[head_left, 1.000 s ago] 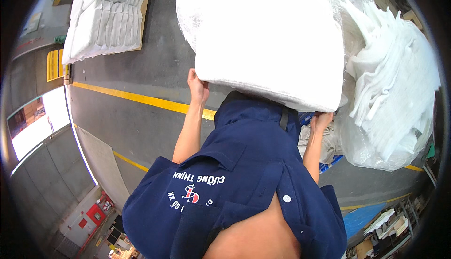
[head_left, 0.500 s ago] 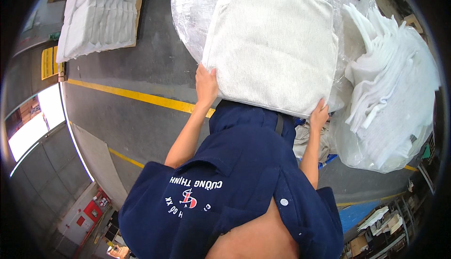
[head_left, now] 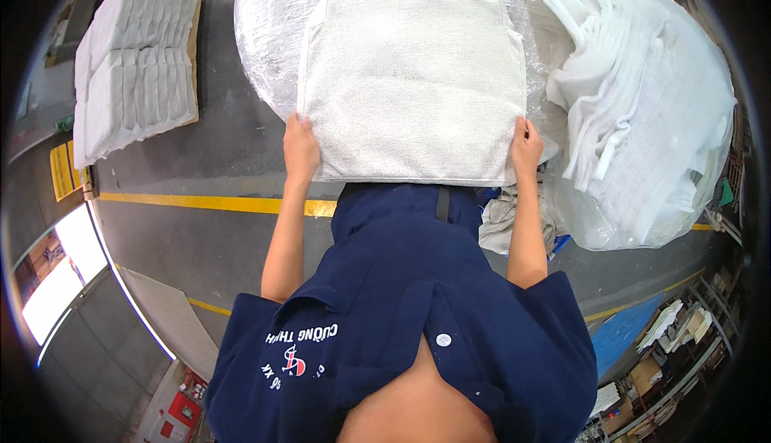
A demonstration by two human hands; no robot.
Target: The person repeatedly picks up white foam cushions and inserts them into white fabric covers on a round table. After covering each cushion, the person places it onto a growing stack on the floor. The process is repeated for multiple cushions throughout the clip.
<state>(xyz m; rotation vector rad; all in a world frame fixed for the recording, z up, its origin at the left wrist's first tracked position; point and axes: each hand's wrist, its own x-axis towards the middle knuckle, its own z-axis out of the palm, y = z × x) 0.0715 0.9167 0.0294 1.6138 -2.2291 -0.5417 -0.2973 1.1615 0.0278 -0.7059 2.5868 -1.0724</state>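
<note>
white towel stack [head_left: 414, 73] | square, flat | atop clear plastic bag [head_left: 265, 33]

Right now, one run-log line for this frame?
left hand: grips towel left edge | right hand: grips right edge | towel: flat, over wrapped bale

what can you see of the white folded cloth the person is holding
The white square folded terry-like cloth looks soft and nubbly, with a stitched hem showing along its top and side edges. It lies spread flat, without visible creases, on a clear plastic-wrapped rounded bundle. The left hand grips its near left corner and the right hand its near right corner. Its near edge hangs just above the person's dark blue shirt.
</note>
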